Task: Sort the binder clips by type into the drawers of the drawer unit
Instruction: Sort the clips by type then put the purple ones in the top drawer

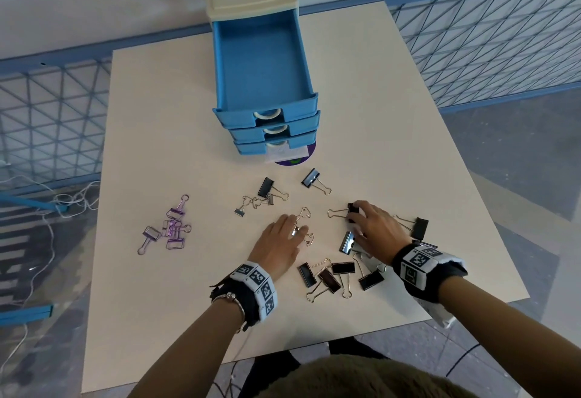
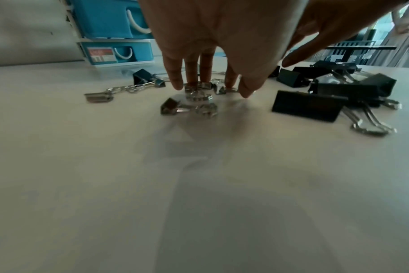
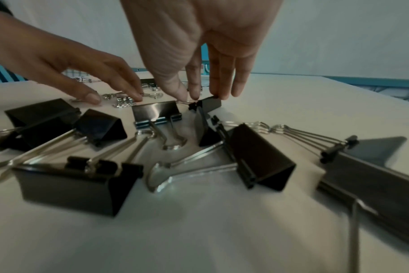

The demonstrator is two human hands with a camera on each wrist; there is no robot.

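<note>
Taking the drawer unit [image 1: 261, 61] as the landmark, with its top drawer pulled out and bare inside: well out to its left and nearer the person lies a cluster of purple clips [image 1: 171, 229], untouched.

In front of the unit, a little left of its centre line, the left hand [image 1: 278, 245] reaches down on the small silver clips [image 2: 196, 92]. Its fingers [image 2: 175, 77] hang fairly straight, tips touching or just above the clips; the grip looks apart, with nothing lifted. The judgement here: gather the tangled silver wires into one pinch before lifting, so none trail.

To the right of that, the right hand [image 3: 199, 46] pinches a black clip [image 3: 207, 104] between thumb and fingertips, the grip clamped on its body, the clip on the surface [image 1: 377, 114] at the fingertips. More black clips [image 1: 339, 275] lie nearer the person, beside the wrist. Best lift straight up, since neighbouring handles sit close and may snag, then carry one type only to the open drawer.
</note>
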